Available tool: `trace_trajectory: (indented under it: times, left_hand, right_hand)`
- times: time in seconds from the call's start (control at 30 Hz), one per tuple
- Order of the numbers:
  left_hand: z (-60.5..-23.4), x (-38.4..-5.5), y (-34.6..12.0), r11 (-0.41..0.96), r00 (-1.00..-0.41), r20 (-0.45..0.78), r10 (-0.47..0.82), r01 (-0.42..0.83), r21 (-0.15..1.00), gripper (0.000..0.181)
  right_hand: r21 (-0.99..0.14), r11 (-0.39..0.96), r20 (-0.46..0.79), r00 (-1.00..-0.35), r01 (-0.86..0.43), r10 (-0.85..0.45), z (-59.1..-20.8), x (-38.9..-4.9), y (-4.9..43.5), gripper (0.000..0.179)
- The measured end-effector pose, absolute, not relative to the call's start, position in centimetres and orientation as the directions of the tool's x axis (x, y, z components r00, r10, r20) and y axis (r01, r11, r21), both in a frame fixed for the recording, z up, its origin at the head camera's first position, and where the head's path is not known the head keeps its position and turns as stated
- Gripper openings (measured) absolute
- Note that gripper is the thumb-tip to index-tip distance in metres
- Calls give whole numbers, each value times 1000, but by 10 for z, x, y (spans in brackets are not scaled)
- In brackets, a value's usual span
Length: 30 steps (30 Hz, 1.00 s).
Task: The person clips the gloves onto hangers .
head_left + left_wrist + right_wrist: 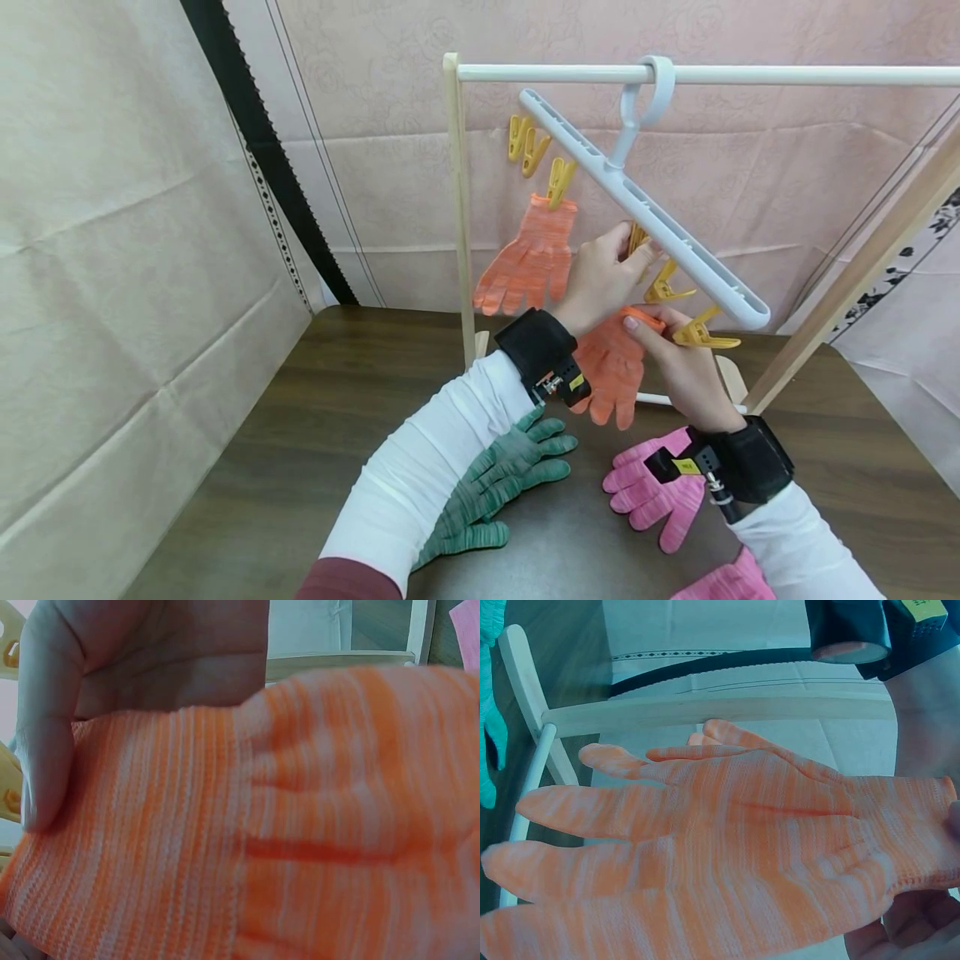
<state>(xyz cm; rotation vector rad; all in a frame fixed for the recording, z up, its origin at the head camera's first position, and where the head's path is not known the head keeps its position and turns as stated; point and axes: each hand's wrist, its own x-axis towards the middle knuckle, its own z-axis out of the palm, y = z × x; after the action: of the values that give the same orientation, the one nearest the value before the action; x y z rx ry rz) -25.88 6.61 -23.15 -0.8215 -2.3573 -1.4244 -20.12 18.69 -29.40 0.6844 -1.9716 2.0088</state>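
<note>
My left hand pinches a yellow clothespin under the light blue hanger. My right hand holds an orange knit glove by its cuff, thumb on the near side. In the left wrist view the right thumb lies on the ribbed cuff. The glove hangs with its fingers spread downward, below the pinched clothespin. Another orange glove hangs to the left from a yellow clothespin.
The hanger hooks over a white rail on a wooden frame. More yellow clothespins dangle from it. Green gloves lie on the table by the left forearm, pink gloves by the right.
</note>
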Motion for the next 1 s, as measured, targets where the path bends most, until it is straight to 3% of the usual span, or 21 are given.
trace_trajectory:
  times: [0.3, 1.0]
  left_hand:
    - [-232, -259, 67, 347, -805, 484, 343, 587, 731, 22]
    - [-231, -257, 66, 324, -797, 495, 346, 597, 734, 24]
  right_hand:
    - [-841, -98, 540, -816, -532, -205, -293, -208, 188, 16]
    - [-777, -283, 611, -782, -562, -122, -294, -209, 179, 25]
